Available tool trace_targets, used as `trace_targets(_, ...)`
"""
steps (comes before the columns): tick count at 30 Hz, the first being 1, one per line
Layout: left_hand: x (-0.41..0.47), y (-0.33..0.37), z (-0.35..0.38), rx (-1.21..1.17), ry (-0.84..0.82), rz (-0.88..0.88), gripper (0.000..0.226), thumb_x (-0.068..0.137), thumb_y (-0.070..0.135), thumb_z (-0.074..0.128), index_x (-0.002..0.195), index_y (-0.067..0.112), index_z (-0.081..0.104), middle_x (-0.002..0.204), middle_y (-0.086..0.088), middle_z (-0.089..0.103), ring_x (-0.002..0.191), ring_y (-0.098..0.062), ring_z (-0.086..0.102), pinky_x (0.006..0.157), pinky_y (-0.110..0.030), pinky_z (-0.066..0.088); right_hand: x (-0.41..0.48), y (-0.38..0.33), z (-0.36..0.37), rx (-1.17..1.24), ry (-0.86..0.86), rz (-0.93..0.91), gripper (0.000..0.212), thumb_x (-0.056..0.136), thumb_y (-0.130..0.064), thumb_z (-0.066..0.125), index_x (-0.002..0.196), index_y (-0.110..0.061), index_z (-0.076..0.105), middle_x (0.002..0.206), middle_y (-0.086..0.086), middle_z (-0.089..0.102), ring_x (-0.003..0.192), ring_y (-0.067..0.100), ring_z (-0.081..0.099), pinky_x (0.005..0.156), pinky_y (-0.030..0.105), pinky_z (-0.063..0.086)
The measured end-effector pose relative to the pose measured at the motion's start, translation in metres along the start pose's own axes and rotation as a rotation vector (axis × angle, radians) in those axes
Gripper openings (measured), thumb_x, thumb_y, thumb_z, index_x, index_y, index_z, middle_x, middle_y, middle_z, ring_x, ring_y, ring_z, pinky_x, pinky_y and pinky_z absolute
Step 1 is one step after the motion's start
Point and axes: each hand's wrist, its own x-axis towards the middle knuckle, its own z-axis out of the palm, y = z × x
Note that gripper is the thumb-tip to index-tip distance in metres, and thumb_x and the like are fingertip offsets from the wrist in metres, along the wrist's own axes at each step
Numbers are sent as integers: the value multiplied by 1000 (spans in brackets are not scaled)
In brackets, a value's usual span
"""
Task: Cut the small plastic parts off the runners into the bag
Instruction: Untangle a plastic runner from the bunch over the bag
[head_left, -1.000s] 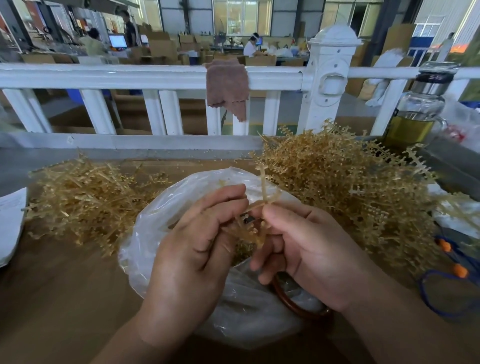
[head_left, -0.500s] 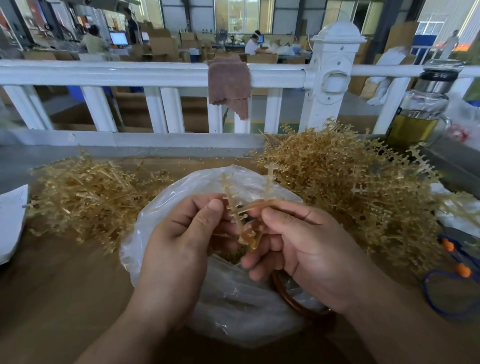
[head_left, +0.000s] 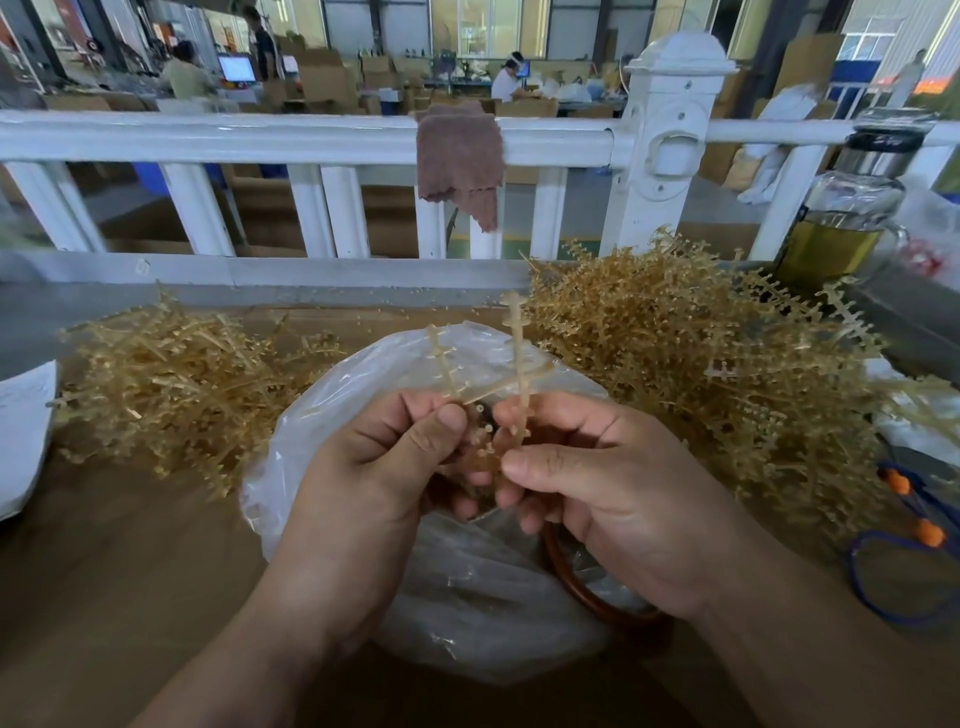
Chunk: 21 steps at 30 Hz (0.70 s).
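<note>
Head view puts your two hands nearest the lens, meeting right over the bag. Your left hand (head_left: 363, 483) has thumb and forefinger curled in a pinch on the runner (head_left: 517, 353), about where the crossbar meets the left stem. Your right hand (head_left: 613, 499) is curled too, thumb and forefinger nipping the lower end of the right stem.

So the runner's long axis stands roughly upright, poking up and away from your fingertips. The small parts (head_left: 480, 431) sit low in the gap between both hands, straight above the bag (head_left: 291, 467). Both hands are about equally near them, with the right thumb closest. Anything nipped off there should drop into the bag, though its opening is hidden behind your knuckles.

No cutter shows, and you can't tell if one is tucked in a palm. A brown ring (head_left: 582, 597) peeks out under the bag.

Further out, the left pile (head_left: 171, 384) sits apart from the bag and the right pile (head_left: 675, 374) sits just beside it. A blue-handled tool (head_left: 914, 525), probably the snips, lies at the right edge, cut off by the frame.
</note>
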Motion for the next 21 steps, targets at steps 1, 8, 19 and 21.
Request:
trace_targets(1,0,0,0,-8,8,-3,19,87,35,71,82,17,73,76,-16,69,70,-30,66,58,-29,53,0,1,-1,-19,17,7,24,78,-4,67,100,-9,76,82,10,72,69,16,65,55,23,51)
trace_targets(8,-1,3,2,-16,15,1,12,87,31,70,79,22,73,74,-12,71,68,-18,68,55,-24,52,1,1,-3,11,38,24,20,89,1,63,102,-8,76,85,15,71,68,17,63,54,24,51)
trace_targets(19,-3,6,2,-53,-22,8,12,72,29,79,81,24,75,80,-10,70,66,-15,66,55,-24,51,2,4,-4,-38,89,8,16,90,-19,67,101,-14,77,76,8,65,65,17,61,52,27,49)
trace_targets(21,-3,7,3,-49,-24,0,11,70,27,80,79,25,75,80,-10,71,66,-15,67,54,-23,51,2,6,-4,-34,98,2,17,89,-23,66,99,-14,77,77,6,65,64,18,60,51,27,49)
